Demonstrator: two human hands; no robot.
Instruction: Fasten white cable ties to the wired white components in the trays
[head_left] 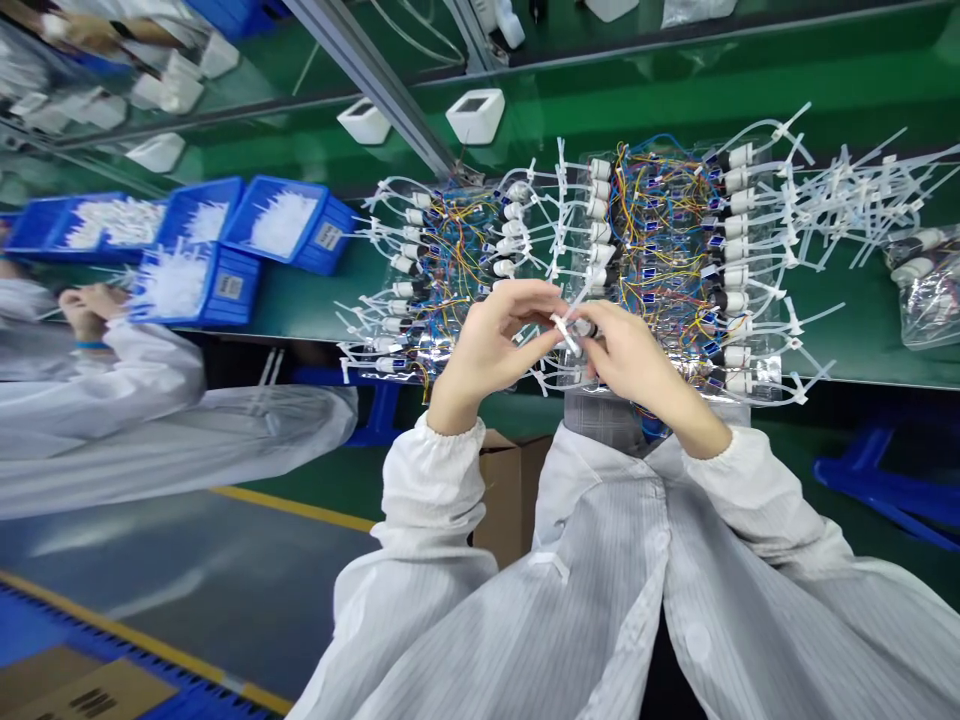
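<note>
My left hand (pixel 499 345) is closed, thumb and fingers pinching a white plastic tube connector (pixel 564 332) with a short clear tube. Facing it, my right hand (pixel 630 355) grips a small grey-and-white cylindrical part (pixel 583 327) beside the connector; the fingers hide most of it. Both hands are over the front of the bench, between two rows of wired assemblies. The right-hand row (pixel 667 270) has white cylinders, clear tubes with white connectors, and yellow, red and blue wires. A similar row (pixel 450 260) lies to the left.
Loose tubes with connectors (pixel 855 205) are piled at the right, near a clear bag of parts (pixel 934 290). Blue bins (pixel 330 225) of white pieces stand left. A co-worker's hands (pixel 94 305) are at the far left. A metal post (pixel 375 85) rises behind the rows.
</note>
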